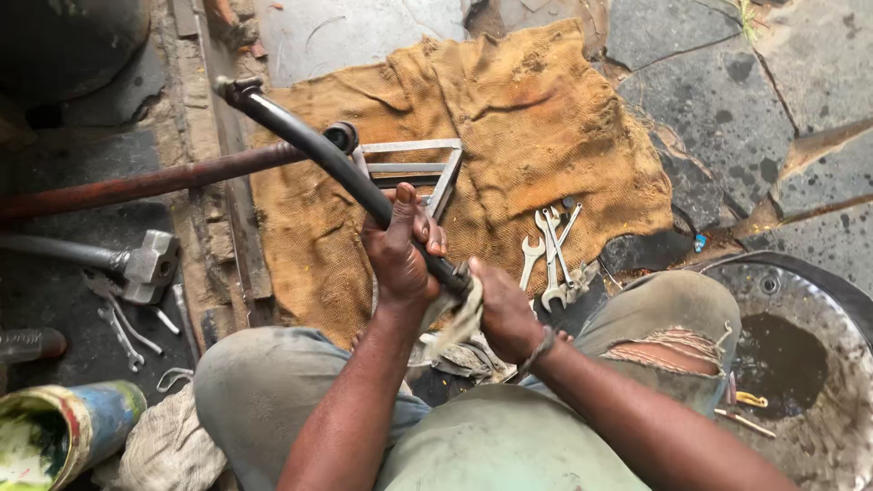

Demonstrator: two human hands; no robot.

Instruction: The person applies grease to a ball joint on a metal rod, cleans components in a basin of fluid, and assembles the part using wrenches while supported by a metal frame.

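Ground: we see stone paving under a burlap sack (pixel 536 118).
Left hand (pixel 397 250): fingers wrapped tight around the black tube (pixel 336 159).
Right hand (pixel 503 309): closed on a rag (pixel 459 323) at the tube's lower end.
Wrenches (pixel 550 255): near the sack's near-right edge.

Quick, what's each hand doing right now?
Left hand: closed around the black curved tube.
Right hand: closed, holding a pale rag at the tube's end.

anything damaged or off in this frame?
Trousers torn open at the right knee, frayed threads across the gap. Dark liquid pooled in the metal basin at right. Both hands, left and right, grip the black tube; no damage visible on it.
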